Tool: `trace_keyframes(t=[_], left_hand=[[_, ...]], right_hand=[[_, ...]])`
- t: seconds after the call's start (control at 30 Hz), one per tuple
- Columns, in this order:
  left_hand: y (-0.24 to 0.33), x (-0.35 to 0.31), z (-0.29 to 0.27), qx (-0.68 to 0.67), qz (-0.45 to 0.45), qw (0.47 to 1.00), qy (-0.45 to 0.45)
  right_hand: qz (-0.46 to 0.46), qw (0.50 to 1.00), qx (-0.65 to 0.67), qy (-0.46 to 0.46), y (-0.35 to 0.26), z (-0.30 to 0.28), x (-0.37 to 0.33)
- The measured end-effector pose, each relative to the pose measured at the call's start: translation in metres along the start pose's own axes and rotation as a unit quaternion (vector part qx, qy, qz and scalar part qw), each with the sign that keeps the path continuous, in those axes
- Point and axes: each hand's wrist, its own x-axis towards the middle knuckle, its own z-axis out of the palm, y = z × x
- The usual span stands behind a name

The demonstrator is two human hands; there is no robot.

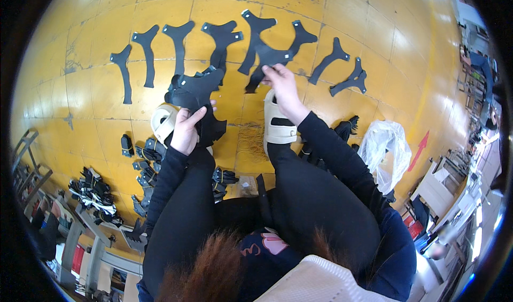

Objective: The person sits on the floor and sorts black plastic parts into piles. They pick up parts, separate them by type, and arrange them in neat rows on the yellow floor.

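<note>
I am squatting over the yellow floor (160,13), laying black cut pieces out in a row. My right hand (283,85) reaches forward, its fingers pinched on the lower end of the black piece (264,53) in the middle of the row, which lies flat on the floor and seems to be just going down or being nudged straight. My left hand (185,131) is closed around a stack of black pieces (195,91), held up in front of my left sandal (163,121), so plenty remains to lay out. As far as I can judge, the row is partly done: two long curved pieces (136,61) lie at the far left, more follow toward the middle, some overlapping, and two smaller pairs (342,67) sit to the right. By my right sandal (278,123) lies a crumpled clear plastic bag (385,147). More black bundles (144,160) wait on the floor under my left arm, and another heap (93,190) lies further left, so I would say that a good share is not yet spread out.
</note>
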Motion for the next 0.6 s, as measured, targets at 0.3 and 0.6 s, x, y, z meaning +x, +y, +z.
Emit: trace_keyframes(t=[0.3,0.6], left_hand=[[-0.004,-0.005,0.002,0.011,-0.032,0.999,0.015],[-0.010,-0.003,0.007,-0.040,-0.060,0.997,-0.003]], right_hand=[[0.038,0.981,0.140,0.128,0.003,-0.114,-0.009],[0.072,0.963,0.169,0.195,0.015,-0.149,-0.029]])
